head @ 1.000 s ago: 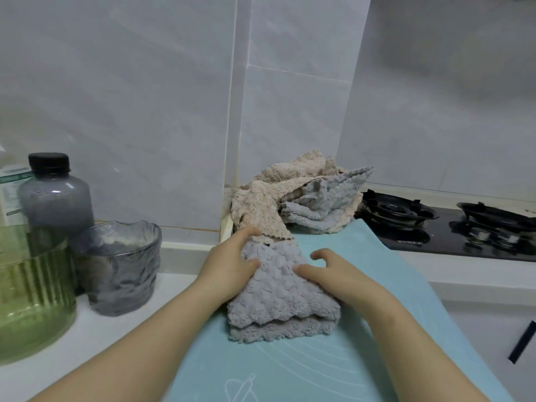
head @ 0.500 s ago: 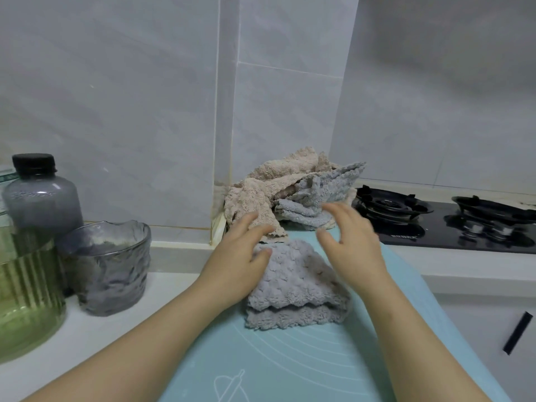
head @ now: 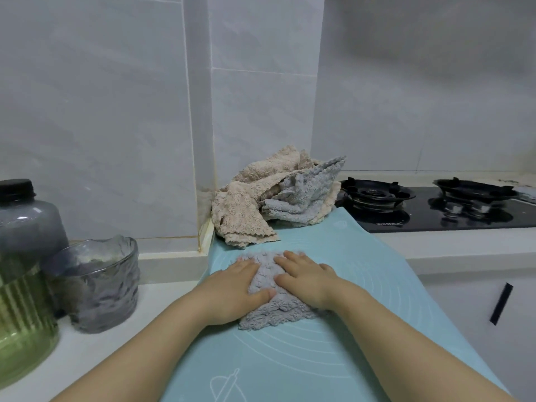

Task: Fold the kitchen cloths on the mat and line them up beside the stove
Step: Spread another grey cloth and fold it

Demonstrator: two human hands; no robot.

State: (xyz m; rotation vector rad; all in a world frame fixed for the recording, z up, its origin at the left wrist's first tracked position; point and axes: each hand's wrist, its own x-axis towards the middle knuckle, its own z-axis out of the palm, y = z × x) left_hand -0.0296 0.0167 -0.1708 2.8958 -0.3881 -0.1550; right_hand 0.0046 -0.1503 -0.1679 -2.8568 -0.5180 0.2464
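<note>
A white desk carries a pale blue mat, with a black stove just beyond the mat's far right corner and a loose heap of beige and grey cloths at its far edge. A folded grey cloth lies mid-mat. The left hand and right hand lie flat on it side by side, fingers straight, pressing down.
</note>
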